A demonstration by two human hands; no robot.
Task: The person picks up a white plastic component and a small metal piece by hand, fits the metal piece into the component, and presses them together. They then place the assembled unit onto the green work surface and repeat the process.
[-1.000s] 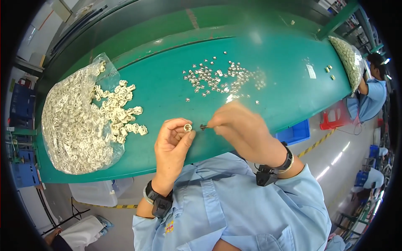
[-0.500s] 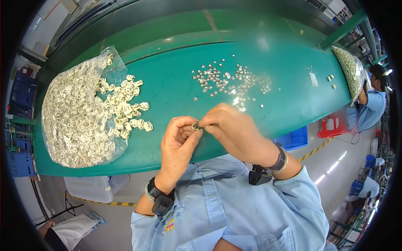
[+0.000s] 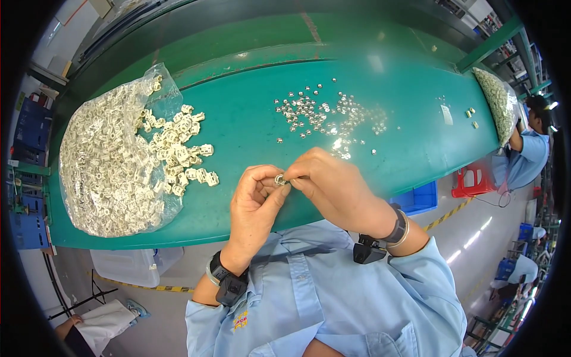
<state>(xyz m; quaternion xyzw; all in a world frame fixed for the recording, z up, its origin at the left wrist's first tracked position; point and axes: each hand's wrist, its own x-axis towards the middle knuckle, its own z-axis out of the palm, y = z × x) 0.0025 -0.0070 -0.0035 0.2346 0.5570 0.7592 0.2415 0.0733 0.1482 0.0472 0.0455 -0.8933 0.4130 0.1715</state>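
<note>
A small pale, shiny ring-shaped part is pinched between the fingertips of both hands, just above the near edge of the table. My left hand grips it between thumb and index finger, the other fingers curled. From the right side, my right hand closes on the same part with thumb and forefinger, covering some of it. Beyond the hands lie many shiny metal balls, scattered over the green tabletop. Cream plastic fittings spill toward my left hand from a large clear bag.
Another filled bag stands at the table's right end, by a person in blue. Several small pieces lie near it. Below the table edge are a blue bin, a red stool and a clear plastic box.
The small part has turned slightly between my fingers and shows a paler ring face. Both hands stay almost in place, and nothing on the table has been moved.
</note>
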